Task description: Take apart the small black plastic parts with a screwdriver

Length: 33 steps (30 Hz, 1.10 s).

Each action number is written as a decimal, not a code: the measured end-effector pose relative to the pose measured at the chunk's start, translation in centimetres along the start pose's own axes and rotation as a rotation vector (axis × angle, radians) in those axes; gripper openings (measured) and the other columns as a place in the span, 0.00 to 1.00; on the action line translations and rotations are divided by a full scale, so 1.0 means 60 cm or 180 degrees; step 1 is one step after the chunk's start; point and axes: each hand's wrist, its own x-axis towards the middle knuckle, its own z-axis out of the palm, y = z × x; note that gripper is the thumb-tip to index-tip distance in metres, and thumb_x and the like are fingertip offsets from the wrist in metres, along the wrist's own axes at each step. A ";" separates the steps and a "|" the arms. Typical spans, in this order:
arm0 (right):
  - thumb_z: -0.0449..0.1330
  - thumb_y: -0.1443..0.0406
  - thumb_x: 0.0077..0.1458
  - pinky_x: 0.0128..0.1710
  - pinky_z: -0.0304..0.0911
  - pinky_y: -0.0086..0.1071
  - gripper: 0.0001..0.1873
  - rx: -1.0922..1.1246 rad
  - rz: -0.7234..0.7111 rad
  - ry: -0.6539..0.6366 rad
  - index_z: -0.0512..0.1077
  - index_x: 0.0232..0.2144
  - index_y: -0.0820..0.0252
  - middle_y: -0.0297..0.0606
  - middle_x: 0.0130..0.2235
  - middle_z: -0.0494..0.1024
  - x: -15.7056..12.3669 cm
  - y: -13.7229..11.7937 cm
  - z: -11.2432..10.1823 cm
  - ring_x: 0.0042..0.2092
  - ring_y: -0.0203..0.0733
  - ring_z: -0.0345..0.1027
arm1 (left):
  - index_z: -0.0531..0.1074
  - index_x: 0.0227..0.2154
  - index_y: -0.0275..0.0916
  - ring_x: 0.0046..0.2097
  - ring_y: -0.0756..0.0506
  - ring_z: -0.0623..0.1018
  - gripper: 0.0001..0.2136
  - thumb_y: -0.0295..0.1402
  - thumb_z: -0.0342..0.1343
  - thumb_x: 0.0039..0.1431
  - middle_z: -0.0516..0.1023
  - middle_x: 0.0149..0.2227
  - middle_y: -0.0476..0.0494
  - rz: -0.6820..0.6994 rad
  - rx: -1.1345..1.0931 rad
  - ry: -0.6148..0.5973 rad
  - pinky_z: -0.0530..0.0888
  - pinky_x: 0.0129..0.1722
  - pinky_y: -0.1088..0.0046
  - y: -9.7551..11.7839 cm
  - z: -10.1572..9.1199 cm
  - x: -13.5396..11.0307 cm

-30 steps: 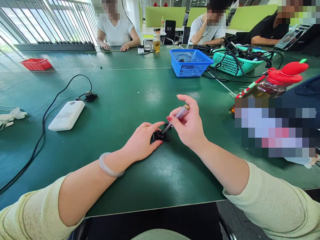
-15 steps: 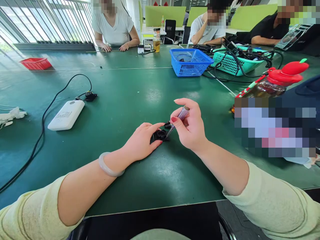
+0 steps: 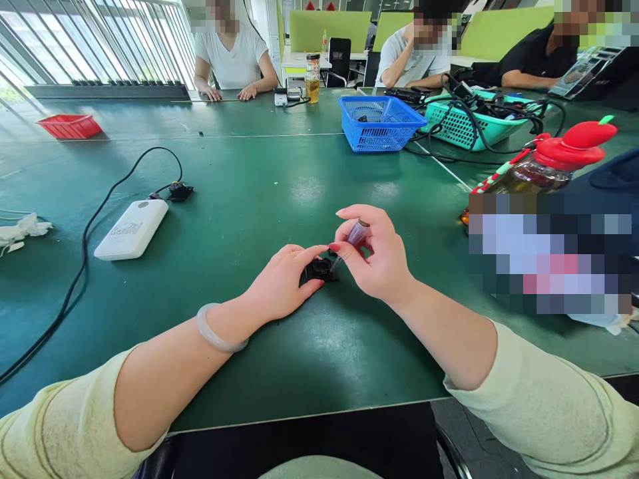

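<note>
Between thumb and forefinger, my left hand (image 3: 280, 283) holds a small black device (image 3: 318, 269) down on the green table (image 3: 239, 219). The device has a dark, round-looking recess in its upper face; its left side is under my fingers. My right hand (image 3: 378, 256) is closed around the handle of a screwdriver (image 3: 358, 232), which slants down to the left. Its thin shaft reaches the right side of the device, but the exact contact point of the tip is too small to make out.
A white power bank (image 3: 132, 230) with a black cable (image 3: 86, 249) lies at left. Farther back stand a red basket (image 3: 70, 126), a blue basket (image 3: 382, 126) and a teal basket (image 3: 454, 126) heaped with cables. A red-lidded bottle (image 3: 544, 163) is at right. Several people sit across the table.
My right hand has shifted slightly down and left, and the screwdriver leans lower with its handle turned in the fingers. The left hand and the device have stayed put.
</note>
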 end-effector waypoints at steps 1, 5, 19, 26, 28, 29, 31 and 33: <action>0.60 0.66 0.63 0.25 0.65 0.30 0.14 -0.0003 0.0039 -0.0026 0.66 0.50 0.49 0.26 0.31 0.72 0.001 0.000 -0.001 0.25 0.31 0.65 | 0.68 0.61 0.42 0.55 0.37 0.74 0.24 0.33 0.59 0.62 0.80 0.49 0.42 0.0006 0.0000 -0.0002 0.72 0.56 0.53 0.000 0.000 0.000; 0.56 0.61 0.67 0.26 0.67 0.31 0.11 0.0273 0.0029 -0.0256 0.68 0.51 0.51 0.30 0.33 0.77 0.004 -0.002 -0.009 0.27 0.33 0.68 | 0.67 0.61 0.43 0.54 0.37 0.74 0.25 0.33 0.60 0.62 0.80 0.49 0.42 0.0024 0.0004 0.0021 0.73 0.56 0.52 -0.002 0.001 -0.001; 0.70 0.57 0.55 0.30 0.69 0.33 0.15 0.0037 0.0633 -0.0051 0.74 0.43 0.51 0.26 0.28 0.77 0.011 -0.001 -0.014 0.28 0.35 0.72 | 0.68 0.60 0.42 0.55 0.37 0.74 0.24 0.33 0.61 0.61 0.80 0.50 0.42 0.0022 0.0048 0.0092 0.73 0.56 0.53 -0.005 0.002 0.000; 0.63 0.56 0.63 0.40 0.77 0.43 0.15 0.0199 0.0258 0.0305 0.71 0.51 0.46 0.31 0.32 0.79 0.003 0.002 -0.010 0.33 0.41 0.77 | 0.67 0.62 0.41 0.56 0.36 0.74 0.26 0.34 0.61 0.61 0.79 0.51 0.39 -0.0092 0.0009 -0.0007 0.71 0.58 0.51 0.000 -0.001 0.000; 0.61 0.55 0.65 0.38 0.77 0.42 0.15 0.0319 0.0151 0.0382 0.69 0.52 0.48 0.32 0.32 0.78 0.000 0.000 -0.009 0.33 0.41 0.78 | 0.67 0.62 0.42 0.56 0.37 0.73 0.26 0.34 0.60 0.62 0.79 0.52 0.39 -0.0069 -0.0012 -0.0004 0.71 0.58 0.51 0.000 -0.001 0.000; 0.60 0.55 0.65 0.37 0.77 0.42 0.15 0.0376 0.0100 0.0407 0.68 0.52 0.49 0.32 0.32 0.78 -0.002 -0.001 -0.008 0.33 0.41 0.78 | 0.67 0.62 0.42 0.56 0.37 0.73 0.26 0.34 0.60 0.62 0.79 0.52 0.39 -0.0049 -0.0021 -0.0002 0.71 0.58 0.51 -0.001 -0.001 0.000; 0.60 0.56 0.65 0.36 0.77 0.40 0.14 0.0494 -0.0002 0.0400 0.67 0.51 0.49 0.32 0.34 0.78 -0.004 -0.003 -0.005 0.33 0.40 0.78 | 0.67 0.62 0.42 0.55 0.37 0.74 0.25 0.33 0.60 0.61 0.80 0.51 0.40 -0.0007 -0.0027 -0.0009 0.71 0.57 0.51 -0.002 -0.001 0.000; 0.60 0.59 0.66 0.37 0.77 0.38 0.12 0.0620 -0.0104 0.0326 0.67 0.50 0.49 0.31 0.36 0.78 -0.005 -0.003 -0.003 0.34 0.39 0.78 | 0.68 0.61 0.42 0.54 0.37 0.74 0.25 0.33 0.60 0.61 0.80 0.51 0.40 0.0002 -0.0013 -0.0011 0.72 0.57 0.52 -0.002 -0.001 0.000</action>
